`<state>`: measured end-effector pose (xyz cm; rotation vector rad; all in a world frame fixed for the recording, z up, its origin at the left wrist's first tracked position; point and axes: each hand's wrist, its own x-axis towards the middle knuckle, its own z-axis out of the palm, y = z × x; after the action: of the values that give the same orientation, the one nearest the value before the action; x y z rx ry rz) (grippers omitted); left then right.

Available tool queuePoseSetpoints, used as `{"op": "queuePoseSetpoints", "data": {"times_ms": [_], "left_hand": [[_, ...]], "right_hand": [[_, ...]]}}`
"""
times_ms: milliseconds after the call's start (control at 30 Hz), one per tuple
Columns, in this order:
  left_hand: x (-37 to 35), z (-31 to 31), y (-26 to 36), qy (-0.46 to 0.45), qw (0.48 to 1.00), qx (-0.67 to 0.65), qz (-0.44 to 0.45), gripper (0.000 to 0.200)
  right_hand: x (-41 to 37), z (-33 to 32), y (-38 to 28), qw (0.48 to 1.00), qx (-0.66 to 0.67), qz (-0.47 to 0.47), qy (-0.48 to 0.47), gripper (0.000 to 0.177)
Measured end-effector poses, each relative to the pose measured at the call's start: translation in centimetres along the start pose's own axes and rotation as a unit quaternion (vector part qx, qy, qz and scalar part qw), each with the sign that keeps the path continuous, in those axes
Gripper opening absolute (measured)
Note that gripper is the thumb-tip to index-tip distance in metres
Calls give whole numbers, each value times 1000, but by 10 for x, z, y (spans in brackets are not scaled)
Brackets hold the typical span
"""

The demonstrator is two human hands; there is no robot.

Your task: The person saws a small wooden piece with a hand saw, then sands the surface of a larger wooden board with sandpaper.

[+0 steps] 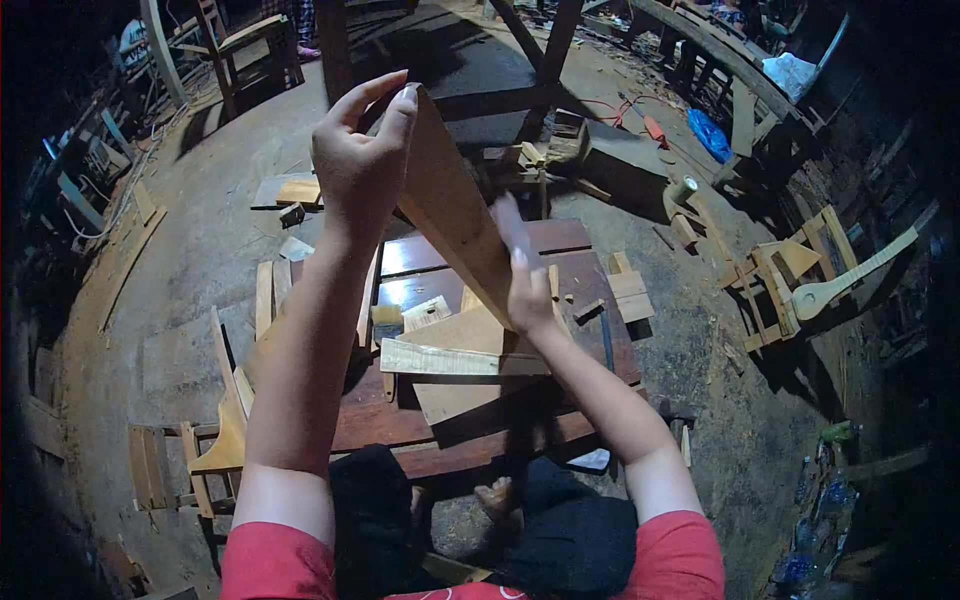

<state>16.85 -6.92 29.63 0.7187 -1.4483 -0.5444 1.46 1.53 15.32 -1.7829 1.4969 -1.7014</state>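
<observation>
My left hand grips the upper end of a tapered wooden board, which is lifted and tilted, top end away from me. My right hand presses flat against the board's lower right side, fingers stretched along it. Below the board lies a dark red-brown low table with cut wooden pieces stacked on it, one pale strip lying across the others. A small sheet of paper and a brush-like tool rest on the table beside them.
Wood offcuts lie at the table's right edge. Small wooden frames and a curved pale piece stand right. More slats and a frame sit left. Bottles lie at lower right. My feet show below the table.
</observation>
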Motion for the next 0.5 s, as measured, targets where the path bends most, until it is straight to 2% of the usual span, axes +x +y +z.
{"op": "queuePoseSetpoints", "data": {"times_ms": [67,100,133,167,200,267,333,367,433,500], "left_hand": [[2,0,-2,-3,999,-32,-2,23],[2,-1,-2,-3,999,-32,0,23],[1,-3,-2,-7,999,-41,-10,23],[1,-4,-2,-13,998,-52,-19,23],[1,-6,-2,-14,998,-54,-16,23],[2,-10,-6,-2,1000,-17,-12,23],[4,-14,-11,3,1000,-16,-20,23],[5,-15,-16,-5,999,-27,-22,23],[4,-13,-9,-13,997,-57,-59,25],[5,-11,-11,-19,998,-47,-42,25]], "right_hand": [[14,0,-17,985,53,145,-76,40],[12,2,-16,985,53,143,-76,40],[5,4,-14,986,-89,111,-86,39],[-3,5,-10,966,-230,79,-93,38],[-11,7,4,966,-231,78,-89,38],[-33,12,55,998,-38,18,43,36],[-81,1,120,986,-125,69,81,38],[-83,-7,116,986,-128,66,84,38],[-87,-23,106,941,-160,295,-34,48],[-79,-21,100,937,-183,296,-27,53]]}}
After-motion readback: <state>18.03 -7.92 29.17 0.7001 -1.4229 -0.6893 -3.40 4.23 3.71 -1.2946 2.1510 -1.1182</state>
